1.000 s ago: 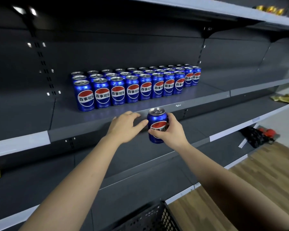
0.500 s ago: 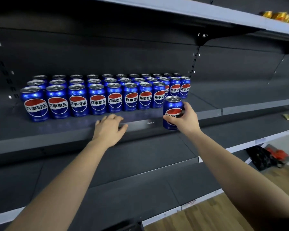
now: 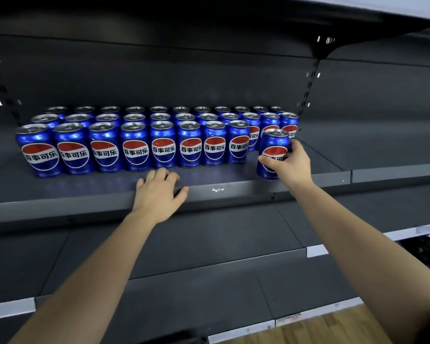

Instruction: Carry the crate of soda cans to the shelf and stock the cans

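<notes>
the stocking step is in hand: the right hand (image 3: 290, 163) grips a pepsi can (image 3: 273, 152) at the right end of the front row (image 3: 134, 147). the left hand (image 3: 159, 192) rests with relaxed fingers on the shelf edge (image 3: 221, 191). next i think the can must be set down in line and released.

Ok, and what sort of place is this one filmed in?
Probably a shop aisle or mock store: tiered metal shelves on slotted uprights, white price strips, and rows of identical soda cans facing out.
</notes>
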